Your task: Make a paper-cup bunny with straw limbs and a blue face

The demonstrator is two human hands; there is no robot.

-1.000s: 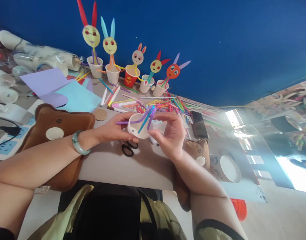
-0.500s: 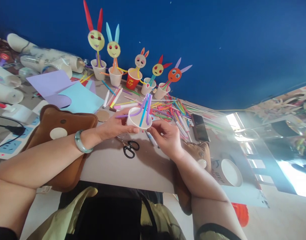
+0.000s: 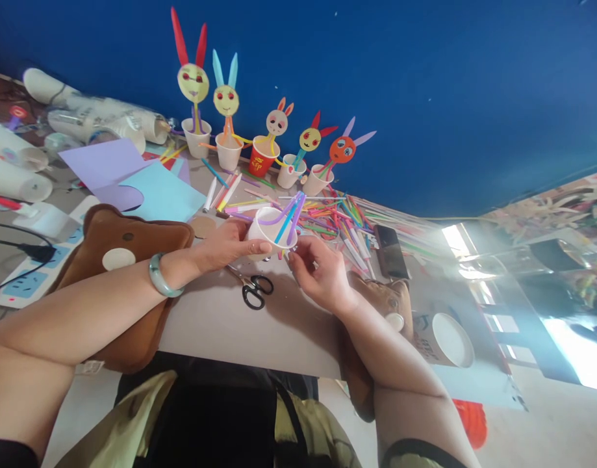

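Note:
My left hand (image 3: pixel 230 245), with a bangle at the wrist, is closed round the left side of a white paper cup (image 3: pixel 264 237). Purple and blue pipe cleaners (image 3: pixel 289 216) rise from inside the cup and meet at their tops; a purple one also runs out on the left, above my fingers. My right hand (image 3: pixel 317 263) is at the cup's lower right edge, its fingertips pinched together; what they hold, if anything, is too small to tell. Black-handled scissors (image 3: pixel 254 290) lie on the table below the cup.
Several cups with rabbit-faced figures (image 3: pixel 226 101) line the blue wall. Pens and pipe cleaners (image 3: pixel 327 218) are heaped in front of them. A brown cushion (image 3: pixel 127 279), coloured paper (image 3: pixel 164 188) and power strip (image 3: pixel 30 283) lie left; a phone (image 3: pixel 392 250) and large paper cup (image 3: pixel 449 338) right.
The cup has tilted to the right in my left hand, and the pipe cleaner tops lean further right. My right fingertips have shifted slightly at the cup's edge.

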